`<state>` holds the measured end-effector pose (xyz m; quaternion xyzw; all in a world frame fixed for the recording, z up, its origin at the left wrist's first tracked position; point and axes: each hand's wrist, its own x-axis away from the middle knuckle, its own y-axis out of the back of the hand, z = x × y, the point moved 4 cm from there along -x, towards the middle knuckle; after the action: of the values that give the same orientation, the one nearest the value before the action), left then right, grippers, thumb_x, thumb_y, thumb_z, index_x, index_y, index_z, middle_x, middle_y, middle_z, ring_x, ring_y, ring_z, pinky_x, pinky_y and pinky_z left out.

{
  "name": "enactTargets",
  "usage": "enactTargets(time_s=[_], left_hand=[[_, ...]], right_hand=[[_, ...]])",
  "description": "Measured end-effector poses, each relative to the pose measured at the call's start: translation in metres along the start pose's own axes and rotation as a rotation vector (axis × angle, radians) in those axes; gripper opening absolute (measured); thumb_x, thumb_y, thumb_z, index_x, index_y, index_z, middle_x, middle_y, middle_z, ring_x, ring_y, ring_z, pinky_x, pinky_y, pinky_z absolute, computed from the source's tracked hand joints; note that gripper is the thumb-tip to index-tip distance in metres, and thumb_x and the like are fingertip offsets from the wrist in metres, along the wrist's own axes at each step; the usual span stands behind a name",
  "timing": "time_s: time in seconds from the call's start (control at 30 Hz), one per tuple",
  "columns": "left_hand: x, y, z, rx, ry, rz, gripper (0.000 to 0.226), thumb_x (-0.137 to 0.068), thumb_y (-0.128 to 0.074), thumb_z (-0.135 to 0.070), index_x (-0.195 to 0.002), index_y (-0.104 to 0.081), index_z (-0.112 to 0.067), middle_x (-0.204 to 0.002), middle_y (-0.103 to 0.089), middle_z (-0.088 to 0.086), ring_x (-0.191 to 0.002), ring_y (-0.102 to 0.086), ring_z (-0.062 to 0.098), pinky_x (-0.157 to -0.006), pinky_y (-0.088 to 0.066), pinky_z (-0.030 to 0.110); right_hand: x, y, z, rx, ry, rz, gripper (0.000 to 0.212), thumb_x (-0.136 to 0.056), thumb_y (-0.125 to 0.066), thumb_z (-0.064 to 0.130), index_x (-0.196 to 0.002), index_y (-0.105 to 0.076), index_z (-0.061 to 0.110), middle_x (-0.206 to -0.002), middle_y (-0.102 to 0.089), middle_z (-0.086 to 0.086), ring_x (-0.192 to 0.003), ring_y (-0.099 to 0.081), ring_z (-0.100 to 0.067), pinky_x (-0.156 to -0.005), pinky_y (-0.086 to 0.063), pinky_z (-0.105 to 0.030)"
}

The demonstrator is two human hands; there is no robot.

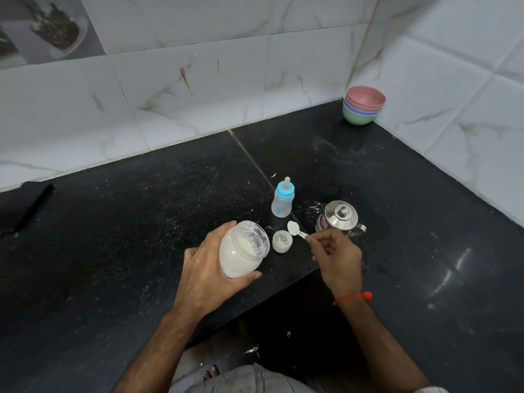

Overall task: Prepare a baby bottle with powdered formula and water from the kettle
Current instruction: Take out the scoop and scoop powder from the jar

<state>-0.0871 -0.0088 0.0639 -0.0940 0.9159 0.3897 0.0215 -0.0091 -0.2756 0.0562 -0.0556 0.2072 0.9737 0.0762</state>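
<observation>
My left hand (pixel 207 268) grips an open clear jar of white formula powder (pixel 242 249), tilted with its mouth toward the right. My right hand (pixel 336 258) pinches the handle of a small white scoop (pixel 295 228), whose bowl holds powder and hovers between the jar and the kettle. The jar's round lid (pixel 282 241) lies on the black counter just below the scoop. Behind them stands the baby bottle (pixel 282 201), with its blue collar and teat on. A small steel kettle (pixel 340 218) with its lid on stands to the right, just beyond my right hand.
Stacked coloured bowls (pixel 363 109) sit in the far right corner against the tiled walls. A dark flat object (pixel 27 205) lies at the far left. The black counter (pixel 141 222) has an inner corner edge below my hands, with powder specks scattered around.
</observation>
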Motion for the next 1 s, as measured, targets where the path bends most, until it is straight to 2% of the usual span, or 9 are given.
enactTargets(time_s=[0.1,0.17,0.3,0.4,0.5,0.63,0.77,0.87,1.0], left_hand=[[0.001,0.0,0.0,0.003,0.008,0.008,0.114,-0.053,-0.079,-0.084,-0.15,-0.029,-0.05,-0.142,-0.039,-0.046,-0.123,-0.031,-0.034,-0.104,-0.02,0.013],[0.001,0.0,0.002,0.001,0.015,0.008,0.114,-0.052,-0.079,-0.084,-0.15,-0.029,-0.051,-0.142,-0.039,-0.045,-0.123,-0.031,-0.033,-0.104,-0.021,0.014],[0.001,0.002,0.005,-0.009,0.021,-0.006,0.114,-0.053,-0.08,-0.084,-0.15,-0.029,-0.052,-0.14,-0.035,-0.051,-0.124,-0.029,-0.035,-0.104,-0.023,0.017],[0.0,0.002,0.007,-0.011,0.027,-0.007,0.111,-0.053,-0.081,-0.083,-0.148,-0.029,-0.057,-0.142,-0.037,-0.049,-0.124,-0.031,-0.034,-0.104,-0.023,0.018],[0.0,0.003,0.007,-0.016,0.026,-0.009,0.11,-0.053,-0.081,-0.083,-0.145,-0.025,-0.065,-0.142,-0.036,-0.051,-0.124,-0.029,-0.035,-0.105,-0.022,0.016],[-0.002,0.001,0.007,-0.02,0.021,-0.008,0.11,-0.053,-0.081,-0.084,-0.145,-0.023,-0.066,-0.143,-0.035,-0.051,-0.126,-0.031,-0.033,-0.105,-0.024,0.017],[-0.005,0.0,0.006,-0.017,0.014,-0.008,0.109,-0.053,-0.08,-0.084,-0.144,-0.022,-0.068,-0.142,-0.034,-0.053,-0.126,-0.03,-0.033,-0.104,-0.024,0.017],[-0.006,-0.001,0.005,-0.009,0.005,-0.003,0.108,-0.053,-0.081,-0.083,-0.143,-0.023,-0.068,-0.141,-0.032,-0.055,-0.126,-0.027,-0.035,-0.104,-0.023,0.016],[-0.008,-0.003,0.007,0.004,0.009,0.012,0.112,-0.053,-0.081,-0.082,-0.148,-0.028,-0.056,-0.14,-0.032,-0.054,-0.126,-0.027,-0.035,-0.105,-0.022,0.015]], right_hand=[[0.007,-0.01,0.004,0.189,0.371,-0.007,0.017,-0.084,-0.083,-0.002,-0.082,-0.073,0.011,-0.084,-0.071,-0.001,-0.072,-0.061,-0.008,-0.073,-0.052,-0.016],[0.011,-0.017,0.003,0.284,0.479,0.033,0.014,-0.083,-0.083,-0.007,-0.084,-0.072,0.002,-0.087,-0.07,-0.008,-0.079,-0.056,-0.003,-0.077,-0.046,-0.008],[0.014,-0.024,-0.003,0.349,0.53,0.089,0.012,-0.085,-0.081,-0.008,-0.088,-0.071,-0.002,-0.094,-0.069,-0.012,-0.083,-0.064,-0.016,-0.076,-0.052,-0.023],[0.015,-0.024,-0.004,0.349,0.542,0.076,0.01,-0.087,-0.079,-0.007,-0.09,-0.071,-0.003,-0.096,-0.069,-0.013,-0.083,-0.068,-0.023,-0.076,-0.053,-0.025],[0.014,-0.024,-0.006,0.333,0.556,0.059,0.01,-0.087,-0.079,-0.006,-0.09,-0.071,-0.002,-0.098,-0.07,-0.013,-0.085,-0.069,-0.022,-0.076,-0.054,-0.023],[0.014,-0.027,-0.012,0.338,0.595,0.098,0.01,-0.086,-0.08,-0.006,-0.091,-0.072,-0.003,-0.098,-0.07,-0.013,-0.084,-0.07,-0.022,-0.072,-0.062,-0.033],[0.013,-0.025,-0.019,0.313,0.596,0.075,0.009,-0.086,-0.079,-0.005,-0.089,-0.072,-0.001,-0.097,-0.07,-0.011,-0.084,-0.069,-0.018,-0.075,-0.059,-0.026],[0.008,-0.021,-0.02,0.206,0.47,0.008,0.01,-0.088,-0.079,0.0,-0.087,-0.072,0.007,-0.094,-0.071,-0.004,-0.081,-0.067,-0.012,-0.076,-0.054,-0.016],[0.002,-0.018,-0.034,-0.201,-0.143,-0.091,0.015,-0.09,-0.08,0.005,-0.085,-0.072,0.017,-0.073,-0.076,0.001,-0.059,-0.071,-0.01,-0.06,-0.058,-0.022]])
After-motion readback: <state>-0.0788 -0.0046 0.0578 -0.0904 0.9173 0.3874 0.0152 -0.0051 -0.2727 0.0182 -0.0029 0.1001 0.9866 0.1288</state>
